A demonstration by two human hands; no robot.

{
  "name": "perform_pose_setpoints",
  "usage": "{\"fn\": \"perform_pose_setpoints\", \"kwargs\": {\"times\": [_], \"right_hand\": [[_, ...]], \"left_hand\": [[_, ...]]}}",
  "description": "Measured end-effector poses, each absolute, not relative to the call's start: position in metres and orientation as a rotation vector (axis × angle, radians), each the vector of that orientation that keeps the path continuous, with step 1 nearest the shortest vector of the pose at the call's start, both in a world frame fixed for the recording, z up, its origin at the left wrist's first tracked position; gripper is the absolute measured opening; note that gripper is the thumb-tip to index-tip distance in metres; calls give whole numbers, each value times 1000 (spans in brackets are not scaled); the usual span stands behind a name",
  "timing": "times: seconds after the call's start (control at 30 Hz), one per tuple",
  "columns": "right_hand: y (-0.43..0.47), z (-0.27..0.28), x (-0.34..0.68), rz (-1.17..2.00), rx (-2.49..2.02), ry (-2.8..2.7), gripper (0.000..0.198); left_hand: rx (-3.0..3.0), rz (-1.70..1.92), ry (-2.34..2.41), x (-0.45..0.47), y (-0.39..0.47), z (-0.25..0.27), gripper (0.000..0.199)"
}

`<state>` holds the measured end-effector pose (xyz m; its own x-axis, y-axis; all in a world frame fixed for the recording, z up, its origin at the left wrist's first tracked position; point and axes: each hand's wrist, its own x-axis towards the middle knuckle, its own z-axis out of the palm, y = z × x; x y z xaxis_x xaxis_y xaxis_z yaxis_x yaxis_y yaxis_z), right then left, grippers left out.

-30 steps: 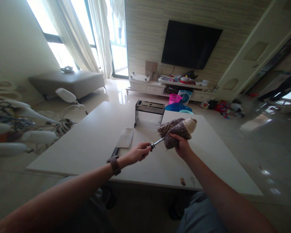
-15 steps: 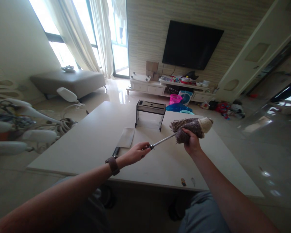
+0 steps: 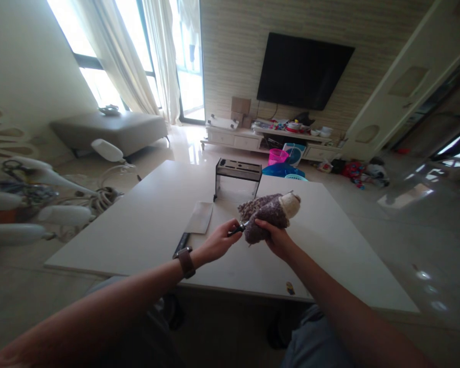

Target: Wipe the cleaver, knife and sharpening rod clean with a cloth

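Observation:
My left hand [image 3: 221, 241] is closed around the black handle of a sharpening steel [image 3: 236, 230]. My right hand [image 3: 276, 238] grips a bunched brown and cream fuzzy cloth [image 3: 269, 209], which is wrapped around the steel's rod. Nearly all the rod is hidden inside the cloth; only a short bit shows near the handle. On the table left of my hands lies a cleaver [image 3: 198, 219], its black handle partly behind my left wrist. Beyond the cloth stands a knife block [image 3: 238, 171] with a slotted top and clear sides.
Under my hands is a white table [image 3: 138, 225]. A small yellow and dark item [image 3: 290, 288] lies near its front edge. Past the far edge are a pink basket [image 3: 278, 155] and a blue tub [image 3: 281, 169]. White lamp-like pieces and cables [image 3: 103, 197] sit at the left.
My right hand and the cloth have slid left along the rod, from its far part down to near the handle. My left hand has stayed nearly in place.

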<state>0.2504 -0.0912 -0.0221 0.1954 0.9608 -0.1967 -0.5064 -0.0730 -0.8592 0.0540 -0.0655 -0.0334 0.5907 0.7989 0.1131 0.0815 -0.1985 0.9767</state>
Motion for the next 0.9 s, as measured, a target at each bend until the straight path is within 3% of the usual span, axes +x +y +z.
{"fn": "perform_pose_setpoints", "kwargs": {"times": [0.4, 0.57, 0.9], "right_hand": [[-87, -32, 237, 1204, -1091, -535, 48], [-83, -24, 248, 1138, -1045, -501, 43], [-65, -17, 306, 984, -995, -425, 31]], "left_hand": [[1662, 844, 626, 61, -63, -44, 43], [1777, 806, 711, 56, -65, -38, 17], [1887, 676, 759, 41, -67, -34, 16]]}}
